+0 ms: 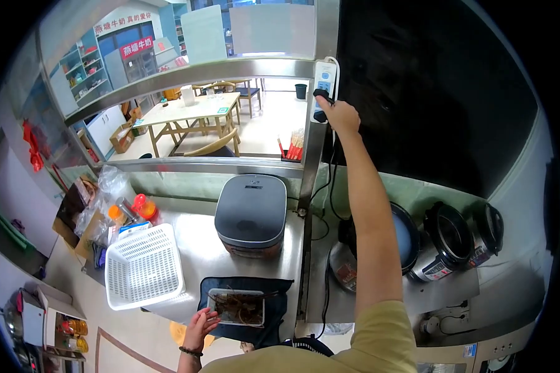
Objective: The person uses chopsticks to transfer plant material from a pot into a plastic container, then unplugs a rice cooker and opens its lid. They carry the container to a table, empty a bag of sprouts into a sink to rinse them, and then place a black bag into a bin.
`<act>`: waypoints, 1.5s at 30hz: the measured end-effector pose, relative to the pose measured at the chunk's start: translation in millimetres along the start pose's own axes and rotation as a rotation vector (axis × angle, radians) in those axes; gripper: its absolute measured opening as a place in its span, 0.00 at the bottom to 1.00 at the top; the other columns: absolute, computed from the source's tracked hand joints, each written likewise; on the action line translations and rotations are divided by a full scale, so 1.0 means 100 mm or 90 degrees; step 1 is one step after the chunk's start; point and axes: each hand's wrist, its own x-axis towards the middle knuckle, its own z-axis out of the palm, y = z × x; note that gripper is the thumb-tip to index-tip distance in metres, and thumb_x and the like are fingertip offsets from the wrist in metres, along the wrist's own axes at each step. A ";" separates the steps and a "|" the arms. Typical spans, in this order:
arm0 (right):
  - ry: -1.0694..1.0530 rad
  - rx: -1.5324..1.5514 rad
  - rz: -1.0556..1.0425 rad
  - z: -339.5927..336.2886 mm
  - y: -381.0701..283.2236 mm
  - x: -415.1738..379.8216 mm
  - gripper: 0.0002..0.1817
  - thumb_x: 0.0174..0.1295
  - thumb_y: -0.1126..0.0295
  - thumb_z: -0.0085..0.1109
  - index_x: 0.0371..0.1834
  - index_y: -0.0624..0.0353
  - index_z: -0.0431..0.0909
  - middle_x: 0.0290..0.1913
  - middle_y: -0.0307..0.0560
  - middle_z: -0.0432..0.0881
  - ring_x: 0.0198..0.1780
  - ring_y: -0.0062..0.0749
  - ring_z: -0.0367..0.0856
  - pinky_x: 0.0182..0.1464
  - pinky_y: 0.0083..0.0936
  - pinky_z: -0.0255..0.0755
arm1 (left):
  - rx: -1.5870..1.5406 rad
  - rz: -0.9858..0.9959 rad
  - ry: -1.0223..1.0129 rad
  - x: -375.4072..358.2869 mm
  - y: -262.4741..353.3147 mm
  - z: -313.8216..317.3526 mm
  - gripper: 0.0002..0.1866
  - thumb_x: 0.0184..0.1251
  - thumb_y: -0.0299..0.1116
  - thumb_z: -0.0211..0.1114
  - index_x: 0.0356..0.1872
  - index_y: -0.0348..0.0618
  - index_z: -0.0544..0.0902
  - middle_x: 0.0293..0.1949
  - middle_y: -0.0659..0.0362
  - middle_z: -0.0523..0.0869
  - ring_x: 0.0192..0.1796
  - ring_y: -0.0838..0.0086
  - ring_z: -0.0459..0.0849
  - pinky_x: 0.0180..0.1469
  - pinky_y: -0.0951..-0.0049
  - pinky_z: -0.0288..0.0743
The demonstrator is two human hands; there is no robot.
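Head camera looks steeply down over the counter (pixel 199 248).

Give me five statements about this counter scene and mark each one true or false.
1. The right hand is up at a black plug on the white power strip. True.
2. The left hand rests on the white basket. False: it touches the edge of the clear tray on the dark cloth.
3. The grey rice cooker has its lid shut. True.
4. The white basket is full of bottles. False: it shows nothing inside; the bottles stand behind it.
5. The pots at the right stand with lids open. True.
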 end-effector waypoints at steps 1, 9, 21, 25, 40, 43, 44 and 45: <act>-0.037 0.033 0.038 -0.02 0.00 0.02 0.38 0.46 0.32 0.46 0.30 0.62 0.80 0.33 0.56 0.80 0.39 0.49 0.78 0.41 0.38 0.70 | -0.004 0.002 0.000 0.01 0.00 -0.02 0.19 0.67 0.40 0.48 0.53 0.39 0.66 0.45 0.53 0.78 0.45 0.69 0.79 0.46 0.76 0.74; 0.015 0.067 0.062 -0.16 -0.12 0.07 0.33 0.41 0.39 0.60 0.41 0.57 0.74 0.38 0.51 0.80 0.42 0.43 0.78 0.43 0.36 0.69 | -0.006 -0.005 -0.004 0.10 -0.03 -0.10 0.19 0.67 0.39 0.49 0.53 0.38 0.66 0.45 0.53 0.78 0.44 0.69 0.80 0.44 0.77 0.74; -0.048 0.171 0.090 -0.17 -0.03 0.27 0.31 0.39 0.39 0.61 0.31 0.57 0.82 0.28 0.44 0.82 0.33 0.32 0.80 0.35 0.26 0.70 | -0.021 -0.046 0.032 0.24 -0.04 -0.30 0.21 0.67 0.40 0.49 0.54 0.37 0.65 0.45 0.51 0.77 0.44 0.68 0.80 0.44 0.77 0.75; 0.016 0.115 0.135 -0.19 -0.14 0.19 0.30 0.37 0.38 0.62 0.33 0.53 0.82 0.32 0.44 0.82 0.37 0.36 0.80 0.39 0.30 0.71 | -0.030 -0.067 0.020 0.33 -0.06 -0.29 0.21 0.67 0.40 0.49 0.54 0.36 0.64 0.45 0.51 0.77 0.44 0.68 0.80 0.44 0.77 0.75; 0.266 0.067 -0.038 -0.28 -0.44 -0.26 0.30 0.47 0.44 0.56 0.47 0.54 0.72 0.48 0.52 0.72 0.46 0.47 0.74 0.44 0.38 0.69 | -0.036 -0.031 0.032 -0.30 -0.15 -0.46 0.18 0.67 0.39 0.48 0.52 0.38 0.67 0.44 0.53 0.78 0.45 0.70 0.79 0.44 0.77 0.74; 0.094 0.220 -0.232 0.15 -0.28 -0.84 0.22 0.51 0.49 0.55 0.39 0.57 0.76 0.33 0.49 0.78 0.36 0.41 0.78 0.38 0.32 0.70 | -0.068 -0.025 0.117 -0.57 -0.41 -0.71 0.24 0.65 0.45 0.52 0.53 0.37 0.66 0.46 0.52 0.77 0.45 0.67 0.79 0.46 0.74 0.73; -0.063 0.295 -0.244 0.30 -0.18 -1.19 0.20 0.53 0.51 0.54 0.35 0.58 0.77 0.28 0.48 0.79 0.33 0.39 0.78 0.36 0.31 0.70 | -0.082 -0.025 0.137 -0.65 -0.49 -0.77 0.24 0.65 0.45 0.51 0.54 0.37 0.66 0.46 0.52 0.77 0.45 0.67 0.79 0.46 0.74 0.73; -0.198 0.287 -0.210 0.52 -0.09 -1.51 0.18 0.53 0.53 0.54 0.30 0.59 0.78 0.24 0.48 0.78 0.28 0.36 0.78 0.33 0.29 0.69 | -0.086 -0.039 0.160 -0.71 -0.54 -0.80 0.24 0.65 0.45 0.51 0.54 0.37 0.66 0.46 0.52 0.77 0.45 0.67 0.79 0.46 0.74 0.73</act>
